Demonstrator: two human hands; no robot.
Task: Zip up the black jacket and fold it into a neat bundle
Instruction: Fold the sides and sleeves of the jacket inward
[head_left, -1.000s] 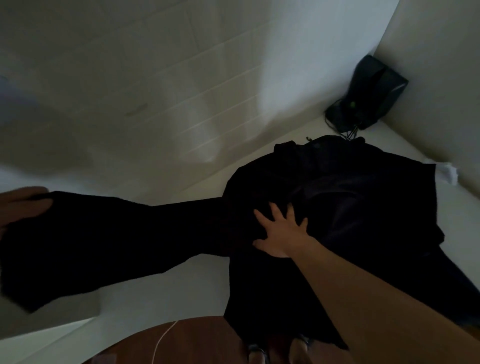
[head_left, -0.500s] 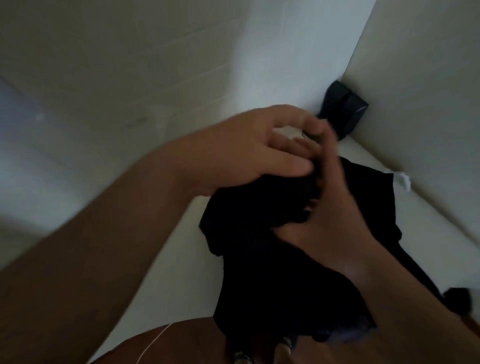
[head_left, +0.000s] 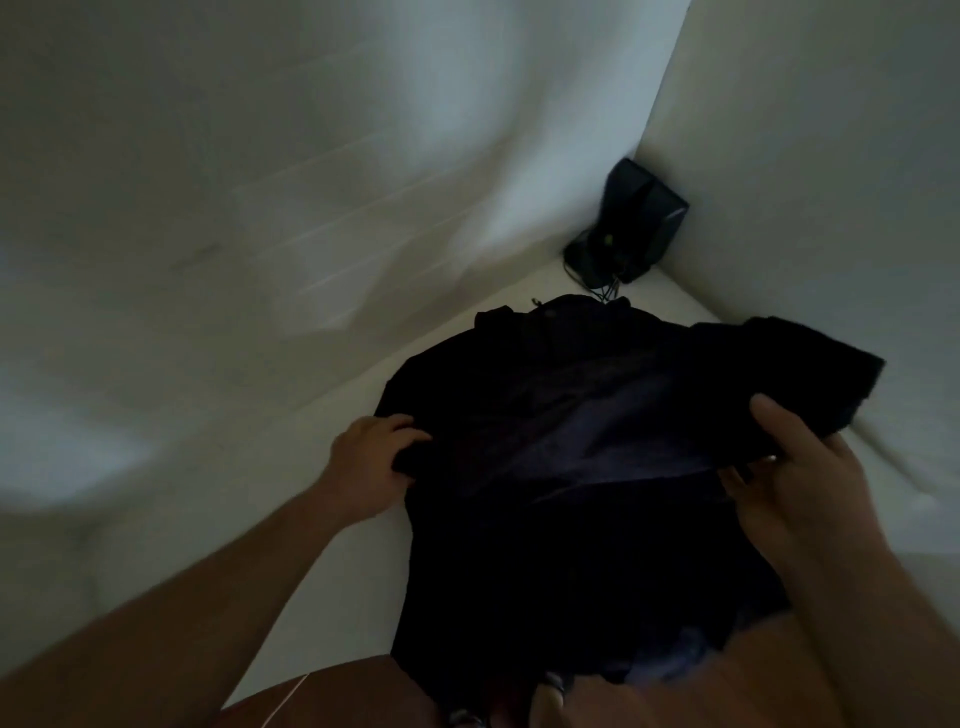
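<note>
The black jacket (head_left: 561, 467) lies spread on a white surface, collar toward the far corner, its hem hanging over the near edge. My left hand (head_left: 371, 462) grips the jacket's left side, fingers curled into the cloth. My right hand (head_left: 800, 467) holds the right sleeve, thumb on top and fingers beneath, and the sleeve end (head_left: 810, 364) is lifted above the surface. The room is dim and the zipper is not discernible.
A black speaker-like device (head_left: 636, 228) with cables stands in the far corner where two white walls meet. The white surface (head_left: 291, 545) runs left of the jacket. A brown rounded edge (head_left: 322, 699) with a thin white cord shows at the bottom.
The left sleeve, stretched out to the left a second ago, has been brought in over the body. My right hand left the jacket's middle and now holds the right sleeve.
</note>
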